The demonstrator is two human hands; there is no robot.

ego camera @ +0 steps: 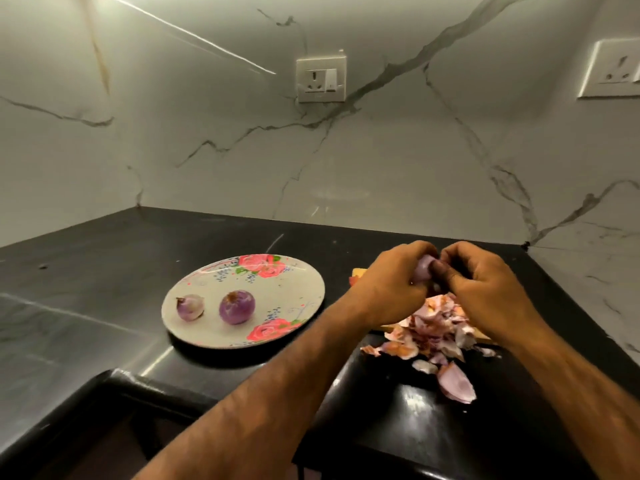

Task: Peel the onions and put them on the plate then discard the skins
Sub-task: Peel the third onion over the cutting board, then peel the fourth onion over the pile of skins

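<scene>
A purple onion (423, 271) is held above the counter between both hands. My left hand (391, 282) grips it from the left, fingers curled round it. My right hand (485, 282) pinches it from the right with thumb and fingers. Below the hands lies a heap of pink and purple onion skins (436, 336), spilling toward the counter's front. To the left stands a floral plate (298, 275) with two peeled onions on it, a smaller one (189, 306) and a rounder one (237, 306).
A wooden board (360, 271) shows partly under the skins and hands. The black counter (104, 271) runs to a marble wall with two sockets (321, 79). The counter's front edge drops off at lower left.
</scene>
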